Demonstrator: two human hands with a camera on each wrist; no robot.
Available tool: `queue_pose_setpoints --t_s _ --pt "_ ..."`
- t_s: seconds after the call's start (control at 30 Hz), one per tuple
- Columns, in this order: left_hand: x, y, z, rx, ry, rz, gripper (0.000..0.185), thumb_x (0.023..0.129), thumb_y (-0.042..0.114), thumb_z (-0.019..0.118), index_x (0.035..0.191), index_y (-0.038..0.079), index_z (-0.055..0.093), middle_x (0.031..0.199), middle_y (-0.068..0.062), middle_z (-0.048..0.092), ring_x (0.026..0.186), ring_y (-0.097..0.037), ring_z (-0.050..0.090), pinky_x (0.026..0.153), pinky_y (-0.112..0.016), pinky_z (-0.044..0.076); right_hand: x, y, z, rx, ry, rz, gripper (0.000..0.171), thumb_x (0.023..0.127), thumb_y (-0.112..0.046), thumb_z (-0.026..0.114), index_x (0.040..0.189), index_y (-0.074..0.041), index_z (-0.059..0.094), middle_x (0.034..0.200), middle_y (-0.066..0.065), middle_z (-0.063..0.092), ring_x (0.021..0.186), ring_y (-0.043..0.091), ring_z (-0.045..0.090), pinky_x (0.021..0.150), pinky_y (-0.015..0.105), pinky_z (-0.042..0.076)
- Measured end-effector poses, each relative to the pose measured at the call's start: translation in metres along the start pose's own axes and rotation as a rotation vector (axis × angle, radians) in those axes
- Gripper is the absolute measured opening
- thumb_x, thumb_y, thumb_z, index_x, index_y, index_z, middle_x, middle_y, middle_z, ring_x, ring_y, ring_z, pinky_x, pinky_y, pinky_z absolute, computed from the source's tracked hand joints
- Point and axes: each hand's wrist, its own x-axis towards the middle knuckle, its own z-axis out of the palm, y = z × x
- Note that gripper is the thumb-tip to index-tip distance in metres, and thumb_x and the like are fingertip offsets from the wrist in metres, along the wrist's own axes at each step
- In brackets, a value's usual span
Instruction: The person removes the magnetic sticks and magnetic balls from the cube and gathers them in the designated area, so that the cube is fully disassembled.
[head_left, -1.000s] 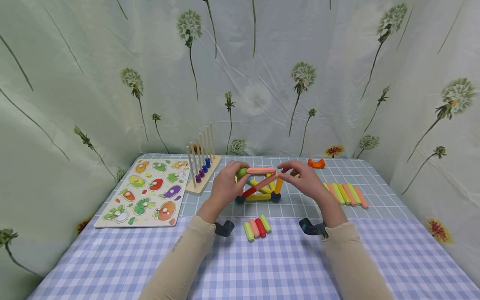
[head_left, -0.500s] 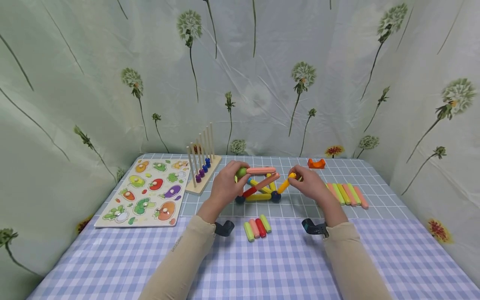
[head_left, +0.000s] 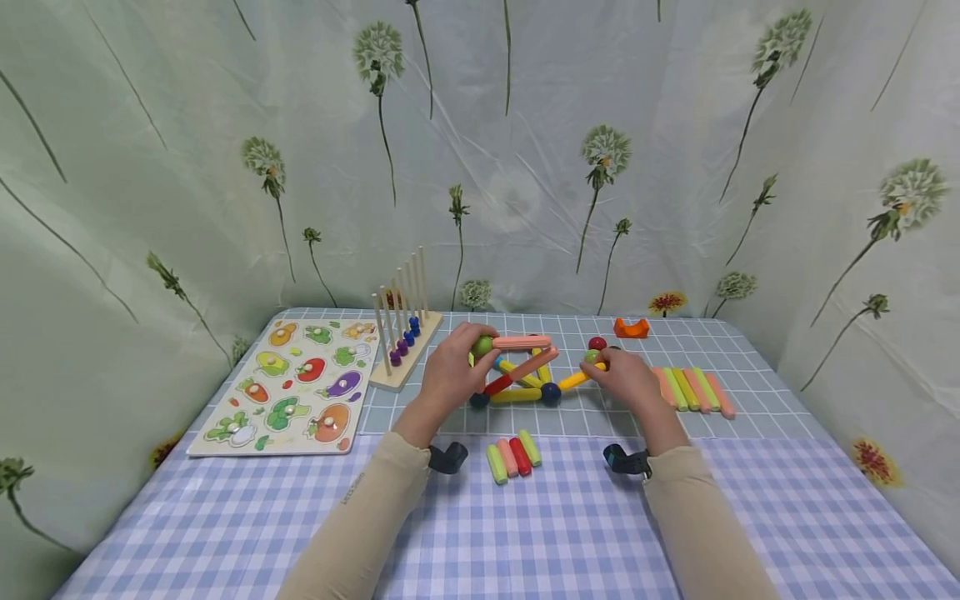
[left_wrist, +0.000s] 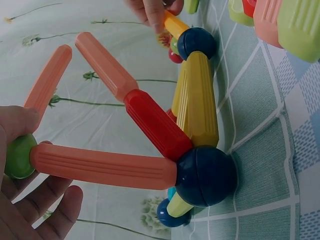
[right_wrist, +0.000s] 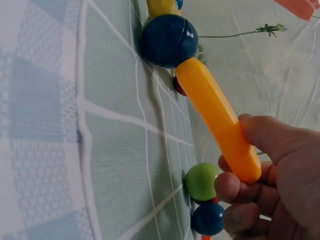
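- Orange stick (right_wrist: 215, 117) pinched at its free end in the right hand (head_left: 626, 379), centre right of the head view; its other end touches a dark blue ball (right_wrist: 167, 40) at the near corner of the stick-and-ball frame (head_left: 517, 371), which sits mid-frame on the surface (head_left: 480, 517).
- Left hand (head_left: 450, 375), just left of centre, curls its grip round a green ball (left_wrist: 17, 157) at the top corner of the frame, where two pink sticks (left_wrist: 102, 165) meet it.
- Loose balls, a green one (right_wrist: 202, 181) and a blue one (right_wrist: 207, 219), lie on the surface right beside the right hand's fingertips (right_wrist: 235, 187); a red ball (head_left: 597, 342) sits just behind.
- Spare sticks wait in two rows: a short row (head_left: 513, 456) at lower centre, a longer row (head_left: 693, 387) at the right.
- Elsewhere: a fruit puzzle board (head_left: 288, 387) at the left, a wooden peg rack (head_left: 405, 329) beside it, an orange piece (head_left: 632, 327) at the back.
- Risk, as a judgement: the orange stick hangs on one joint only, so a sideways pull could break it off the blue ball or drag the frame's corner along; the loose balls could roll if nudged by the knuckles.
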Motion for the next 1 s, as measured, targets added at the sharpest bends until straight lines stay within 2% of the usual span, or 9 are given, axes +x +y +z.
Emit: queue_pose_setpoints --t_s 0.3,0.43,0.67,0.87,1.0 --pt "0.000 0.001 -0.001 0.017 -0.008 -0.006 0.026 0.093 0.027 0.072 0.116 0.015 0.067 0.111 -0.003 0.065 0.093 -0.018 0.062 0.081 -0.034 0.059 0.002 0.006 0.004 0.040 -0.030 0.013 0.042 0.095 -0.040 0.064 0.111 -0.001 0.065 0.092 0.011 0.062 0.078 0.024 0.053 0.064 0.028 0.041" --pt "0.000 0.000 -0.001 0.018 -0.015 -0.010 0.026 0.093 0.028 0.072 0.116 0.016 0.067 0.112 -0.003 0.065 0.094 -0.018 0.062 0.082 -0.033 0.059 0.000 0.011 0.001 0.017 -0.031 0.018 0.043 0.096 -0.039 0.062 0.119 -0.002 0.064 0.102 0.014 0.065 0.085 0.027 0.055 0.069 0.032 0.045" --pt "-0.001 0.000 -0.001 0.017 -0.013 -0.008 0.026 0.093 0.028 0.072 0.116 0.017 0.067 0.113 -0.003 0.065 0.095 -0.019 0.062 0.082 -0.033 0.059 0.000 0.023 -0.005 -0.022 -0.065 0.070 0.044 0.096 -0.027 0.060 0.134 -0.005 0.055 0.122 0.023 0.061 0.097 0.034 0.056 0.081 0.044 0.052" --pt "0.000 0.000 0.000 0.000 -0.006 -0.006 0.026 0.092 0.024 0.073 0.116 0.016 0.067 0.113 -0.003 0.065 0.095 -0.019 0.062 0.082 -0.035 0.059 0.002 0.031 -0.004 -0.006 -0.051 0.087 0.043 0.094 -0.023 0.068 0.131 -0.005 0.057 0.116 0.023 0.063 0.094 0.033 0.058 0.078 0.041 0.053" --pt "0.000 -0.001 0.001 -0.009 -0.007 -0.013 0.026 0.092 0.023 0.073 0.116 0.016 0.067 0.112 -0.004 0.065 0.095 -0.020 0.062 0.082 -0.035 0.059 0.002 0.034 -0.003 -0.014 -0.027 0.087 0.037 0.095 -0.020 0.065 0.129 -0.006 0.059 0.114 0.022 0.063 0.092 0.032 0.057 0.075 0.040 0.052"
